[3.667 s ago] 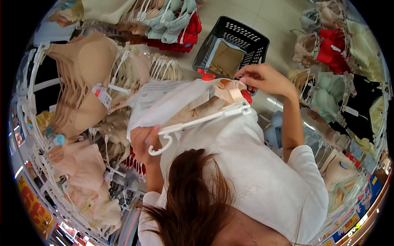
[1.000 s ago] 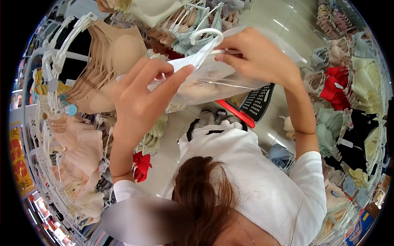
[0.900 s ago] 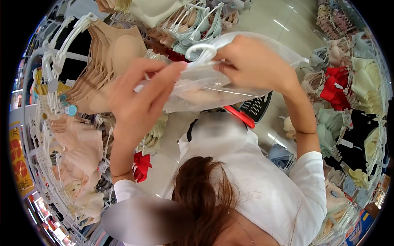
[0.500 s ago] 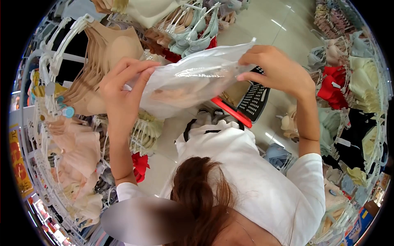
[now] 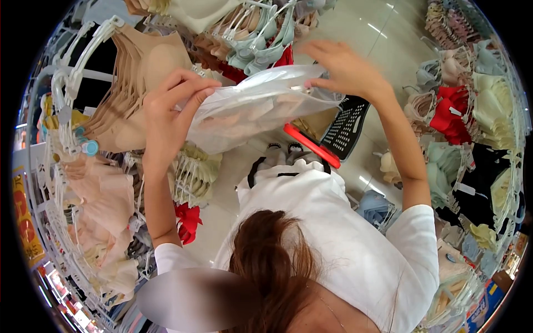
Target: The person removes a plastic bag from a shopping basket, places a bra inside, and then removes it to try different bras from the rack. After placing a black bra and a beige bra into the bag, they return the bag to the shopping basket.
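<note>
I hold a clear plastic bag (image 5: 252, 108) with a beige garment inside, raised in front of me above the floor. My left hand (image 5: 169, 114) pinches the bag's left end between thumb and fingers. My right hand (image 5: 344, 69) grips the bag's right upper edge, fingers partly spread over it. The bag hangs roughly level between both hands, sagging in the middle. No hanger shows at the bag now.
A black shopping basket (image 5: 347, 130) with a red handle (image 5: 311, 145) stands on the tiled floor below the bag. Racks of beige bras on white hangers (image 5: 139, 72) curve along the left; red, green and black bras (image 5: 452, 119) hang on the right.
The white hanger that was at the bag's top a second ago is out of sight. The bag has turned flatter, and my right hand has shifted up along its right edge.
</note>
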`<state>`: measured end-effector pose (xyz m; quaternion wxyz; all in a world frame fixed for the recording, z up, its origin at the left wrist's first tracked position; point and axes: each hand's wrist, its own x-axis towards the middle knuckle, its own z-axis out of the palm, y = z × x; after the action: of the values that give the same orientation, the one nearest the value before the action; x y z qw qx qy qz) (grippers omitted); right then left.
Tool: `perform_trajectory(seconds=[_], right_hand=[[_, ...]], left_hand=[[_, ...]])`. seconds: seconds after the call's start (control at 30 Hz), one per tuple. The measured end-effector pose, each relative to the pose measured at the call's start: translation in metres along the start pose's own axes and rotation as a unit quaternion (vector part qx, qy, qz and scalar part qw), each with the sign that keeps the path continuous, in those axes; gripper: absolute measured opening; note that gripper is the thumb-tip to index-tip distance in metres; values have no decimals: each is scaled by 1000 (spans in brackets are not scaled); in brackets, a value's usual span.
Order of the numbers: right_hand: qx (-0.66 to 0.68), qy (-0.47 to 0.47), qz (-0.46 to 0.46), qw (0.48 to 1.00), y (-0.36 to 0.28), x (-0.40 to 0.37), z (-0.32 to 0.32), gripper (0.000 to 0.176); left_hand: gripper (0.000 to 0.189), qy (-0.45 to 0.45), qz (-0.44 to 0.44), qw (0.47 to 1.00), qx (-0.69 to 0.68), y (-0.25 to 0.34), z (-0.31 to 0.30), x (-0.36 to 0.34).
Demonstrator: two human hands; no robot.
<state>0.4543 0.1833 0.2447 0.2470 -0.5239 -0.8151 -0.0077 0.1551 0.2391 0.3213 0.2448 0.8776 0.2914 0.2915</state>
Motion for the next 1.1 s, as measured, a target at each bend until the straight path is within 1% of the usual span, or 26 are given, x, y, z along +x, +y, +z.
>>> perform_trajectory(seconds=[0.03, 0.1, 0.13, 0.17, 0.2, 0.23, 0.3, 0.37, 0.4, 0.43, 0.47, 0.5, 0.53, 0.57, 0.6, 0.63, 0.67, 0.7, 0.73, 0.77, 0.8, 0.87, 0.93, 1.0, 1.07, 1.1], right_hand=[[0, 1, 1, 1000, 3, 1, -1, 24], [48, -209, 62, 975, 9, 5, -11, 20], [48, -209, 62, 975, 15, 6, -22, 20], [85, -184, 95, 975, 23, 5, -37, 19], [121, -158, 130, 971, 27, 6, -50, 18], [122, -159, 132, 971, 25, 8, -59, 18], [144, -162, 163, 963, 22, 10, -77, 10], [141, -158, 151, 966, 34, 6, -89, 10], [139, -155, 136, 969, 38, 3, -95, 11], [139, -154, 173, 963, 37, 1, -103, 14], [136, -153, 176, 963, 37, -1, -103, 14], [72, -120, 154, 978, 36, -3, -98, 15], [10, -86, 134, 987, 35, -10, -91, 17], [-39, -61, 60, 996, 53, -30, -72, 20], [-42, -59, 67, 995, 55, -39, -75, 20], [26, -113, 182, 976, 56, -46, -77, 21], [97, -164, 295, 936, 58, -54, -80, 22], [82, -143, 301, 939, 63, -64, -81, 22], [83, -143, 310, 936, 71, -77, -77, 22], [52, -94, 294, 950, 78, -92, -69, 23], [19, -46, 276, 960, 81, -106, -62, 23], [53, -45, 308, 949, 81, -136, -47, 24], [89, -44, 338, 936, 73, -159, -31, 25], [135, 12, 419, 898, 65, -178, -15, 25], [135, 31, 440, 887, 76, -201, 8, 26], [137, 23, 451, 881, 82, -210, 18, 26]], left_hand=[[14, 4, -1, 1000, 0, 0, 0, 0], [15, -19, -28, 999, 12, -1, -6, -4], [17, -42, -56, 997, 23, -3, -10, -6], [17, -44, -58, 997, 22, -6, -13, -9], [20, -76, -65, 994, 33, -10, -16, -12], [23, -109, -72, 990, 45, -13, -17, -14], [24, -127, -67, 988, 60, -19, -14, -16], [25, -144, -59, 985, 74, -28, -12, -14], [23, -210, -100, 966, 108, -38, -12, -8], [22, -275, -139, 941, 143, -46, -10, 0], [22, -276, -135, 941, 142, -47, -6, 15], [21, -334, -241, 906, 102, -44, -3, 34], [23, -390, -341, 853, 62, -45, 2, 51], [24, -393, -310, 865, 38, -60, 17, 61], [26, -393, -279, 876, 13, -78, 37, 67], [26, -381, -278, 880, -61, -89, 55, 73], [26, -368, -275, 878, -135, -93, 72, 77], [26, -376, -272, 876, -135, -88, 87, 80], [27, -320, -248, 904, -137, -82, 103, 81], [29, -265, -223, 928, -140, -79, 116, 83], [29, -273, -219, 926, -141, -80, 127, 83], [34, -253, -151, 953, -73, -85, 146, 82], [37, -262, -156, 949, -85, -101, 170, 72], [39, -271, -200, 932, -132, -114, 194, 63], [39, -293, -209, 926, -119, -130, 220, 66], [39, -280, -211, 923, -158, -138, 236, 69]])
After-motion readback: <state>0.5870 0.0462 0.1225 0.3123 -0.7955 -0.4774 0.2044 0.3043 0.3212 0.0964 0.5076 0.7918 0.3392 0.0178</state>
